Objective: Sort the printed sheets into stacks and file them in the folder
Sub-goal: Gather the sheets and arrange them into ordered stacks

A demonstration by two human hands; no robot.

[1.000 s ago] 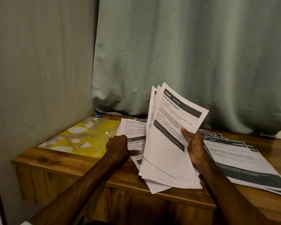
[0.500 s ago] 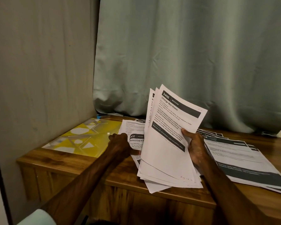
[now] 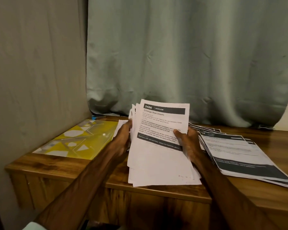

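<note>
I record the sheaf of printed sheets (image 3: 158, 151) held above the front edge of the bench (image 3: 45, 163). Its long axis runs away from me, with the "3406" header at the far, raised end and the print facing the camera. My left hand (image 3: 123, 138) grips its left edge. My right hand (image 3: 189, 143) clamps the right edge, thumb on the face. The yellow folder (image 3: 76, 140) lies flat at left, and a fanned stack (image 3: 239, 155) lies at right.

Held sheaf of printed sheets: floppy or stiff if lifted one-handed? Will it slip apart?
Probably floppy: the sheaf is thin loose paper, held at both edges by left hand and right hand. Likely to slip apart: its top corners fan out.
</note>
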